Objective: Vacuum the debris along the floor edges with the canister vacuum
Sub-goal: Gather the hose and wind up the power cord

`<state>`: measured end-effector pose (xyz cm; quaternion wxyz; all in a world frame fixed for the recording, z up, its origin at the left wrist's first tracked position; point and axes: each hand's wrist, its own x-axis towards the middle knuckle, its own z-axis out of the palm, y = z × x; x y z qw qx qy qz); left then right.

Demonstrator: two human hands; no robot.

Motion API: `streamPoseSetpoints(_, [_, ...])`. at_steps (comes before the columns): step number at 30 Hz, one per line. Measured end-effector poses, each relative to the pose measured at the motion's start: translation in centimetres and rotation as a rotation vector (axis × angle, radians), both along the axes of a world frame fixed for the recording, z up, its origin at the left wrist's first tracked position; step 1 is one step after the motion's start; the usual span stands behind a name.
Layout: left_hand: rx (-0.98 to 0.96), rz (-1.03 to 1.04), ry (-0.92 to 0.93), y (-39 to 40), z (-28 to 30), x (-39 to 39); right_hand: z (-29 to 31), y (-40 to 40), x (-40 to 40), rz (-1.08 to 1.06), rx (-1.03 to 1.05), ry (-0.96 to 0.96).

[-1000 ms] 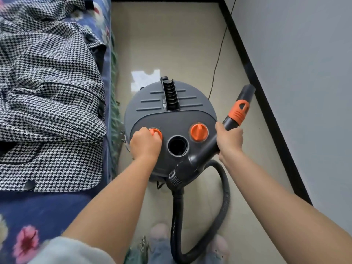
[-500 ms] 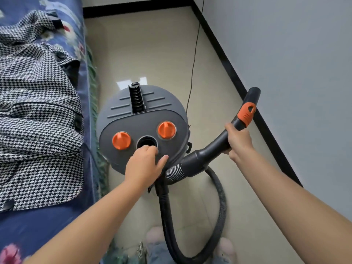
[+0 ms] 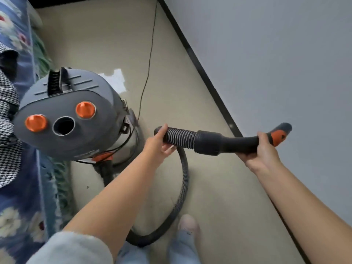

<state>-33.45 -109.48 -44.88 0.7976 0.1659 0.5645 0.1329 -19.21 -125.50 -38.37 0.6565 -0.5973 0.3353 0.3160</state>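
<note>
The grey canister vacuum (image 3: pixel 72 115) stands on the beige floor at the left, its lid showing two orange knobs and a round port. Its black ribbed hose (image 3: pixel 182 187) loops from the canister base past my feet and up to the curved handle (image 3: pixel 238 143) with an orange grip. My left hand (image 3: pixel 158 145) grips the ribbed hose just behind the cuff. My right hand (image 3: pixel 261 151) grips the curved handle near its orange end, holding it level above the floor, close to the black baseboard (image 3: pixel 209 84).
A bed with a blue floral cover (image 3: pixel 21 197) and a houndstooth garment (image 3: pixel 7 134) runs along the left. A thin black cord (image 3: pixel 148 60) trails over the floor toward the far wall. The grey wall (image 3: pixel 276 63) fills the right. My feet (image 3: pixel 186 225) stand below the hose loop.
My left hand left the canister lid and took hold of the ribbed hose. My right hand swung the handle down to level, and the view turned right toward the wall.
</note>
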Motion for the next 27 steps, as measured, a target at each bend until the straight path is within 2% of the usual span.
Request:
streamPoseSetpoints(2, [0.011,-0.038,0.010,-1.7,0.3,2.3,-0.1,-3.1,0.3,-0.031,0.032,0.032])
streamPoseSetpoints(4, [0.080,-0.148,0.097,-3.6,1.1,3.9,-0.4,-6.1,0.4,0.024,0.041,0.094])
streamPoseSetpoints(7, [0.240,-0.321,0.219,-6.2,2.7,4.4,-1.8,-11.2,0.0,0.373,-0.158,0.257])
streamPoseSetpoints(10, [0.384,-0.445,0.218,-8.4,3.8,3.3,-3.9,-16.3,-1.5,0.795,-0.364,0.328])
streamPoseSetpoints(12, [0.493,-0.556,0.223,-10.3,4.2,1.8,-4.8,-19.0,-3.1,0.931,-0.431,0.303])
streamPoseSetpoints(14, [0.594,-0.665,0.265,-12.4,4.4,-0.1,-5.1,-21.0,-4.6,0.926,-0.405,0.256])
streamPoseSetpoints(17, [0.690,-0.835,0.292,-15.2,4.1,-3.6,-5.1,-22.4,-6.4,0.836,-0.363,0.114])
streamPoseSetpoints(20, [0.800,-1.040,0.286,-17.6,4.0,-7.1,-4.9,-22.4,-7.6,0.899,-0.357,-0.015])
streamPoseSetpoints(23, [0.884,-1.221,0.302,-19.2,4.2,-10.0,-4.9,-21.4,-8.3,1.075,-0.440,-0.234])
streamPoseSetpoints(27, [0.952,-1.297,0.309,-21.2,4.1,-12.9,-5.7,-20.2,-8.9,1.440,-0.654,-0.747])
